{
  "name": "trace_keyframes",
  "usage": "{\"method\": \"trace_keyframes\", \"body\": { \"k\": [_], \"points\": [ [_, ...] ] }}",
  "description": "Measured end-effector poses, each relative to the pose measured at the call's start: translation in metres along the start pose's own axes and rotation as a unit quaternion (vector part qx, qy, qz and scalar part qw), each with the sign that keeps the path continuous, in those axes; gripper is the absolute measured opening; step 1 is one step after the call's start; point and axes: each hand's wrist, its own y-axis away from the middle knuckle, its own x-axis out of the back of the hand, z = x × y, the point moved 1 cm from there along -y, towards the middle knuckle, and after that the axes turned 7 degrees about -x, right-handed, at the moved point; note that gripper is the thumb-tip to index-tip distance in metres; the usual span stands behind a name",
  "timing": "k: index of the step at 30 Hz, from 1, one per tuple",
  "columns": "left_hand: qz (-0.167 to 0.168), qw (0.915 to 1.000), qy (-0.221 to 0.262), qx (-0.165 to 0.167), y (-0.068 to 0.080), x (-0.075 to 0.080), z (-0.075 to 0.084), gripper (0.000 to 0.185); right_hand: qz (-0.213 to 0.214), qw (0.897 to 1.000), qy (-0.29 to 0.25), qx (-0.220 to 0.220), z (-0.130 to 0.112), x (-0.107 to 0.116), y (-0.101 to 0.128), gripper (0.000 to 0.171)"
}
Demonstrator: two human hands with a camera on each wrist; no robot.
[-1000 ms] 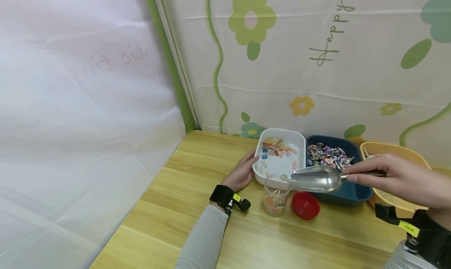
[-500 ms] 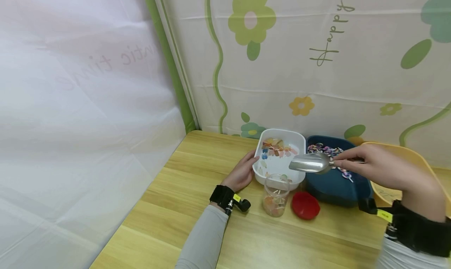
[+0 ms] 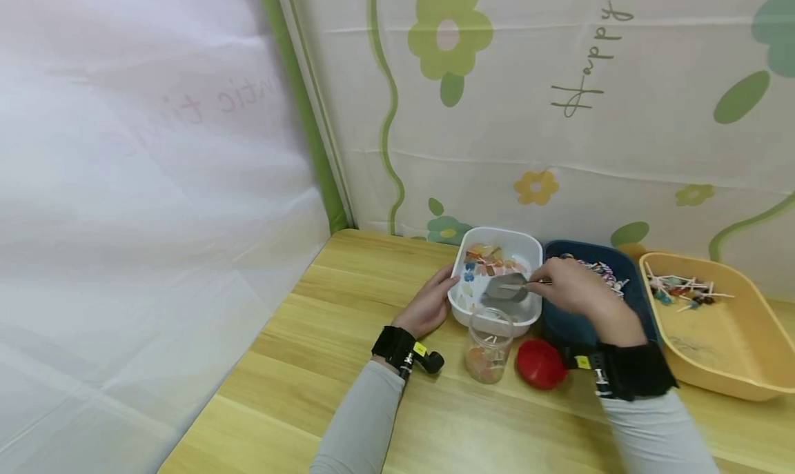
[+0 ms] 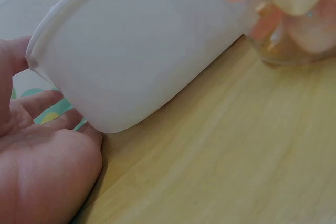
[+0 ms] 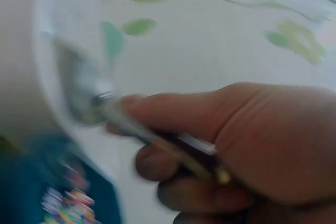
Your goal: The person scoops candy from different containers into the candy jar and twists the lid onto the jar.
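Resting on a pale wooden table (image 3: 298,363) with a straight, visible grain, a smooth white plastic tub (image 3: 523,243) with rounded corners holds translucent orange, pink and yellow candies. Its curved glossy wall fills the left wrist view, where it meets the tabletop at a rounded bottom edge. The left hand (image 3: 427,305) lies against the tub's left wall, fingers relaxed and nearly straight, touching the plastic without curling round it. The right hand (image 3: 574,288) pinches the thin handle of a shiny metal scoop (image 3: 504,288) between thumb and curled fingers; the scoop's rounded bowl sits inside the white tub, over its near half. The right wrist view is blurred, yet it shows the fingers wrapped round the slim metal handle. Just in front of the tub stands a small clear jar (image 3: 488,346), cylindrical, open at the top, with orange candies and white sticks inside. A round red lid (image 3: 539,364) lies beside it on the wood. Behind the right hand sits a dark blue tub (image 3: 640,291) of multicoloured sweets, and further right a shallow yellow tray (image 3: 733,363) with a few lollipops.
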Motion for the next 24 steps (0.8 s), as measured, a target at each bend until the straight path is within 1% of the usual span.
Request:
{"method": "trace_keyframes", "body": {
  "k": [2, 5, 8, 12, 16, 19, 22, 24],
  "points": [
    [-0.003, 1.0, 0.003, -0.002, 0.0, 0.0, -0.001, 0.053, 0.012, 1.0, -0.016, 0.018, -0.006, -0.013, -0.008, 0.017],
    [-0.002, 1.0, 0.006, -0.007, 0.0, 0.0, -0.002, 0.053, 0.035, 0.998, -0.038, 0.032, -0.008, -0.026, -0.016, 0.017],
    [0.002, 0.9999, 0.005, -0.01, 0.0, 0.0, -0.003, 0.053, 0.049, 0.996, -0.056, 0.041, -0.001, -0.032, -0.018, 0.015],
    [0.001, 0.9999, 0.002, -0.011, 0.002, 0.001, -0.002, 0.053, 0.036, 0.992, -0.107, 0.063, 0.014, -0.034, -0.019, 0.016],
    [-0.002, 0.9999, 0.0, -0.011, 0.003, 0.001, -0.001, 0.052, 0.017, 0.98, -0.169, 0.1, 0.027, -0.032, -0.018, 0.017],
    [-0.001, 0.9999, -0.002, -0.013, 0.001, 0.001, -0.001, 0.052, 0.011, 0.969, -0.208, 0.134, 0.035, -0.032, -0.018, 0.017],
    [0.001, 0.9999, -0.008, -0.012, 0.001, 0.001, -0.001, 0.053, 0.005, 0.958, -0.24, 0.155, 0.042, -0.031, -0.016, 0.018],
    [-0.001, 0.9999, -0.011, -0.01, 0.002, 0.0, 0.0, 0.053, -0.001, 0.953, -0.258, 0.157, 0.045, -0.03, -0.014, 0.019]
  ]
}}
